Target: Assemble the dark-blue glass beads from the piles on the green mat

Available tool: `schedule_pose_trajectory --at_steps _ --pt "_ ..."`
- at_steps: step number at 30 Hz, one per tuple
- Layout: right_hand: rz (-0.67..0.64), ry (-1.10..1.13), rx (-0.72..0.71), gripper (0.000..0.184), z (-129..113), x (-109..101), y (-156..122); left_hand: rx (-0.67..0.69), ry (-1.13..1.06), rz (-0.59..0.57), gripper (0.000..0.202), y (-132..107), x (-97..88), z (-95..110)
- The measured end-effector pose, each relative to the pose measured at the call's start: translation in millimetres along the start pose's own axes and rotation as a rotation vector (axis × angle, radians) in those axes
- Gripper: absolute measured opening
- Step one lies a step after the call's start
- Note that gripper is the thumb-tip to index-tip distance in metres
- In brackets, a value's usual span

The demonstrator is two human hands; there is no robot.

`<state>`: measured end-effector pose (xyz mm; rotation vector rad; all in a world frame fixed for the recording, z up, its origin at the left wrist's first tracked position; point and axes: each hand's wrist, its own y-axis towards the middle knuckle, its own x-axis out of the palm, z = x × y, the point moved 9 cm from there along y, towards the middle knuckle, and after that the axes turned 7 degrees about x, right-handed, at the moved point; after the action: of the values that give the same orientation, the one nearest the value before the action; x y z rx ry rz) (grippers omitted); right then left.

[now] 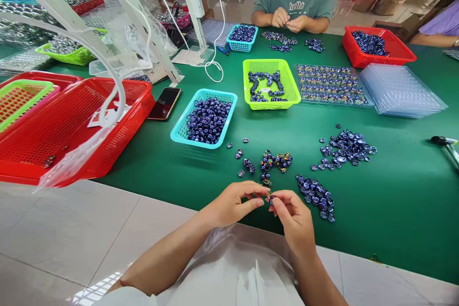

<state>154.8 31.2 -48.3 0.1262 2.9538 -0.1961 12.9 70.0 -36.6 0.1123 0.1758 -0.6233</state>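
Note:
My right hand (pixel 296 217) pinches a small shiny dark blue piece (pixel 271 200) between thumb and fingertips, just over the table's near edge. A bit of yellow-green colour shows at its top. My left hand (pixel 238 204) reaches in from the other side, thumb and forefinger apart, fingertips at the piece. Right beyond the hands lies a cluster of dark blue pieces with multicoloured parts (pixel 276 160). A short row of dark blue pieces (pixel 248 166) lies to its left. Overlapping rows of blue pieces (pixel 317 196) lie near my right hand, with a loose heap (pixel 349 147) behind them.
A blue basket (pixel 175 136) of dark beads, a lime basket (pixel 247 100) and a filled clear tray (pixel 333 85) stand ahead. Stacked clear trays (pixel 401 91) lie right. Red baskets (pixel 118 141) and a phone (pixel 165 103) are left. Across sits a person (pixel 297 5), hands together.

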Motion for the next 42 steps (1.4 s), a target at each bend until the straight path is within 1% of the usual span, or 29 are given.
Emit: schedule_pose_trajectory --at_steps 2,5,8,12,15,16,17,19,20,23,26,29,32,34,36,39,42 --pt "0.003 0.1 0.054 0.016 2.4 -1.4 -0.4 -0.029 -0.13 0.042 0.03 0.5 3.3 -3.2" --pt "-0.035 0.171 0.073 0.017 3.2 0.5 -0.7 -0.083 -0.318 0.109 0.034 1.4 6.4 -9.8" --pt "-0.065 0.208 0.084 0.016 5.6 1.6 -0.4 -0.115 -0.459 0.116 0.03 2.9 11.2 -12.3" --pt "-0.103 0.235 0.096 0.015 8.5 3.4 -1.1 -0.112 -0.524 0.123 0.025 4.5 12.3 -10.5" --pt "-0.151 0.196 0.078 0.012 5.2 4.0 -2.9 -0.14 -0.552 0.142 0.024 3.8 11.3 -12.5" --pt "-0.17 0.151 0.045 0.015 1.0 3.7 -3.5 -0.152 -0.554 0.146 0.024 3.3 10.7 -13.4" --pt "-0.19 0.085 -0.006 0.021 -4.8 3.6 -4.3 -0.163 -0.551 0.146 0.024 3.0 10.2 -14.1" --pt "-0.229 -0.079 -0.139 0.037 -18.9 4.7 -6.4 -0.182 -0.535 0.125 0.024 2.8 10.6 -14.4" --pt "-0.24 -0.152 -0.208 0.041 -25.6 5.6 -7.5 -0.194 -0.53 0.107 0.024 2.8 11.6 -14.6" --pt "-0.228 -0.247 -0.357 0.04 -39.4 6.3 -9.5 -0.238 -0.547 0.074 0.025 2.7 15.6 -16.1" --pt "-0.148 -0.248 -0.425 0.035 -43.3 2.6 -10.1 -0.281 -0.572 0.085 0.026 1.4 18.6 -18.9" --pt "-0.062 -0.248 -0.408 0.022 -38.5 -2.1 -9.9 -0.311 -0.56 0.152 0.03 -1.7 16.8 -22.3" --pt "0.0 -0.238 -0.322 0.01 -29.5 -5.8 -8.4 -0.299 -0.529 0.224 0.032 -4.8 13.1 -23.4" --pt "0.014 -0.234 -0.276 0.008 -24.9 -5.9 -8.1 -0.261 -0.495 0.245 0.029 -6.0 12.0 -22.3" --pt "0.024 -0.238 -0.262 0.009 -23.1 -5.3 -8.6 -0.207 -0.428 0.25 0.025 -6.7 11.4 -20.1" --pt "0.015 -0.253 -0.271 0.012 -22.4 -2.8 -9.5 -0.125 -0.258 0.25 0.018 -8.9 10.8 -14.5" --pt "-0.006 -0.257 -0.27 0.01 -21.9 -0.7 -9.4 -0.073 -0.1 0.246 0.016 -12.7 9.5 -8.7"
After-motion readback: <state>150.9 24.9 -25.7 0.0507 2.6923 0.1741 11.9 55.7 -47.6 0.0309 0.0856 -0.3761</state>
